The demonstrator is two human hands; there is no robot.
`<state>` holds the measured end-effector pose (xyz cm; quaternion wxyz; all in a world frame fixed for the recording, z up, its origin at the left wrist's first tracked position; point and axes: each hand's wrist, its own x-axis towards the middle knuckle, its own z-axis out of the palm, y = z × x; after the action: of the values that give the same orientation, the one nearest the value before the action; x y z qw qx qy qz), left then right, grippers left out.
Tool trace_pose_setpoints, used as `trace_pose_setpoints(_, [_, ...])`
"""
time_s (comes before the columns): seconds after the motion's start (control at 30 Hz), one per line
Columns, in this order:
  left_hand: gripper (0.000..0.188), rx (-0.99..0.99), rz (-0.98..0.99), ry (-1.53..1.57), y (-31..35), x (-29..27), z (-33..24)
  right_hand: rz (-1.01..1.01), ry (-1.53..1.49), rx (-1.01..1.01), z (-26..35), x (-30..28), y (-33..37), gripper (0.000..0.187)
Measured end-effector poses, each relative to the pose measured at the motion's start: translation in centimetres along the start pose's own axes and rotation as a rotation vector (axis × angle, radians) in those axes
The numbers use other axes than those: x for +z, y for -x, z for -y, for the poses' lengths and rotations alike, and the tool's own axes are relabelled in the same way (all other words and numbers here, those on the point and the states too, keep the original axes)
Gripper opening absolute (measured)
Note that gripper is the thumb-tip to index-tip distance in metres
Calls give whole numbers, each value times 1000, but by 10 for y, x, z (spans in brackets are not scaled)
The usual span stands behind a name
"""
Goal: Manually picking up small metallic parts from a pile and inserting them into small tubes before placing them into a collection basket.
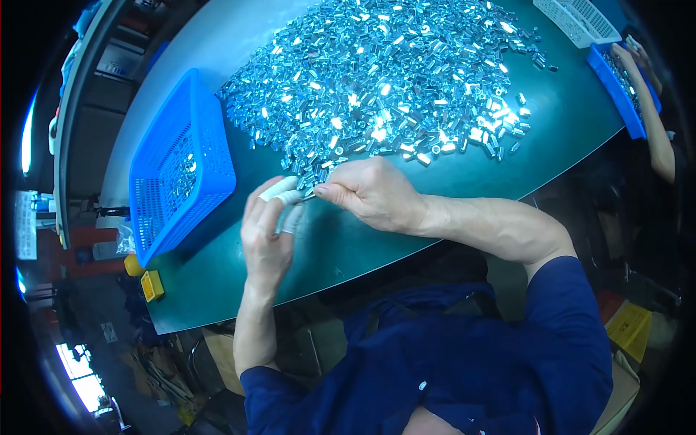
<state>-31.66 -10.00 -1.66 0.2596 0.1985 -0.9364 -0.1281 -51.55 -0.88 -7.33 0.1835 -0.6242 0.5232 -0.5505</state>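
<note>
Loose shiny metal pieces lie in a wide pile (377, 80), short cylinders or hex sleeves, some with a hole through them. At the pile's near edge my hands meet. My left hand (267, 228), with white covers on several fingers, is curled, its fingertips at one end of a small metal piece (308, 195). My right hand (377, 194) is bare and closed, thumb and forefinger pinching the other end of that piece. The fingers partly hide it, so its exact shape does not show.
A blue plastic basket (223, 163) with some metal pieces stands left of the pile on the green table (464, 177). Small yellow containers (151, 286) sit by the left table edge. At far right are a white basket (580, 25) and a blue tray (609, 80), with another person's arms (652, 127).
</note>
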Motion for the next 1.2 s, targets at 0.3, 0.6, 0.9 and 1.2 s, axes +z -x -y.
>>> trace_pose_setpoints(0.3, [28,-93,-445,-500,-23,-83,43,-88,-177,90,2,-13,-5,37])
trace_pose_setpoints(0.6, [32,-222,91,-112,-8,21,79,-75,-143,111,0,-10,-7,35])
trace_pose_setpoints(0.9, [23,-231,128,-58,2,17,89,-93,-159,103,7,-10,-6,34])
trace_pose_setpoints(1.2, [22,-218,31,79,14,6,49,-48,-78,119,1,-6,-5,25])
